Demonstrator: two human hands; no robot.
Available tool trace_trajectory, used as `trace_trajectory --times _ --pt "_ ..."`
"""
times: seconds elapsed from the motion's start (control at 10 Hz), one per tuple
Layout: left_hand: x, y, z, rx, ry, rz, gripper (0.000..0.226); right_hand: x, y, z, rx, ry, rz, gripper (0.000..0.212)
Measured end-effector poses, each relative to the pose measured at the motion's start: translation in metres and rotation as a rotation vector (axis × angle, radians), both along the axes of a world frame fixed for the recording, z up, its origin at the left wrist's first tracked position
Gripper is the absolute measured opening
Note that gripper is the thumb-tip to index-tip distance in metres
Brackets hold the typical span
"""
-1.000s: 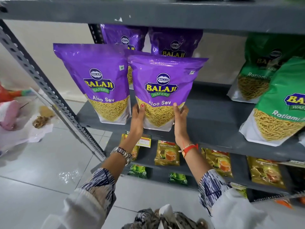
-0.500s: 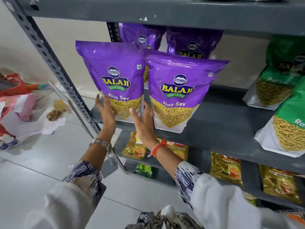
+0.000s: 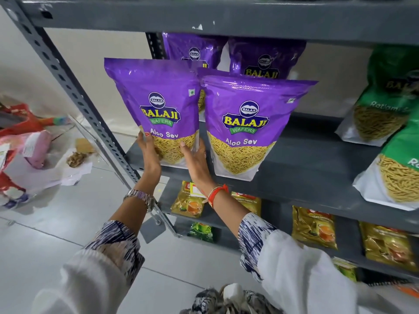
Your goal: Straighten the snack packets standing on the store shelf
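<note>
- On grey metal store shelf (image 3: 306,159), toward 11 o'clock: glossy purple Aloo Sev snack packet (image 3: 158,109), standing upright at front edge.
- Left hand (image 3: 148,152): fingers spread, cupping its lower left edge.
- Right hand (image 3: 196,159): fingers apart, pressed against its lower right edge.
- Just beside, at 1 o'clock: second purple Aloo Sev packet (image 3: 247,123), upright, free of both hands.
- At 3 o'clock: green Ratlami Sev packets (image 3: 385,103), leaning.
</note>
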State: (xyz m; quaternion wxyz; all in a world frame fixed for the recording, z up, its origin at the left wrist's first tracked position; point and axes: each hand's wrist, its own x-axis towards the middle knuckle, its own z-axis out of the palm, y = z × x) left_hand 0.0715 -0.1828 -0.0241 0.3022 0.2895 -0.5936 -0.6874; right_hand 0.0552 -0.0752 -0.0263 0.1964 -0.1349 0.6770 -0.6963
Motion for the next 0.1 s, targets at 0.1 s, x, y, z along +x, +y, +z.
trace_trajectory --times 0.1 --pt "0.0048 0.0017 -0.0031 -0.071 0.009 0.041 0.056 0.0106 0.0144 0.0042 -0.011 0.069 -0.019 0.074"
